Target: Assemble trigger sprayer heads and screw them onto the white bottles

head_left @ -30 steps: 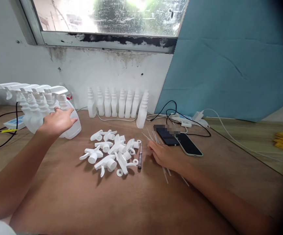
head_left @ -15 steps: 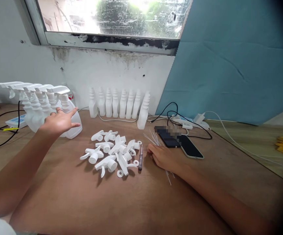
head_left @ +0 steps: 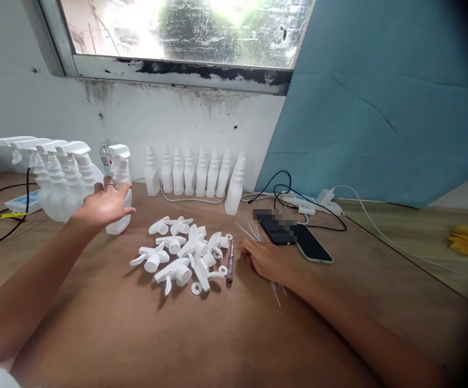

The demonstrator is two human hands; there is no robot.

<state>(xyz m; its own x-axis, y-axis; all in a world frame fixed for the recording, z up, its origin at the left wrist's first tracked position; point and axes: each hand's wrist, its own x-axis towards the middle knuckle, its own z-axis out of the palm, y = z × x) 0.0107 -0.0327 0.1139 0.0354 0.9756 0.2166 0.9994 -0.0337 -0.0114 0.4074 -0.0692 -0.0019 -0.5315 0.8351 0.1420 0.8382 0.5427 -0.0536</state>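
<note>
My left hand (head_left: 103, 205) is at a white spray bottle (head_left: 121, 215) on the left, its thumb and index finger spread and the other fingers bent and partly hidden. That bottle stands upright, a little right of a row of several spray bottles (head_left: 62, 191) with trigger heads on. My right hand (head_left: 268, 261) rests on the table with loosely bent fingers, over thin white tubes (head_left: 251, 229) that stick out on both sides of it. Left of its fingertips lies a screwdriver (head_left: 230, 267). Loose white trigger heads (head_left: 173, 242) lie in a pile between my hands.
Several white bottles without heads (head_left: 189, 180) stand along the wall, one of them (head_left: 234, 191) further forward. Two phones (head_left: 314, 245) lie beyond my right hand. Black cables (head_left: 318, 228) and a power strip (head_left: 331, 203) run behind them. White washers (head_left: 196, 288) lie around the pile.
The nearest spray bottle has shifted slightly right, away from the row, and turned so its head faces more toward me. My left hand has moved right with it. My right hand stays put.
</note>
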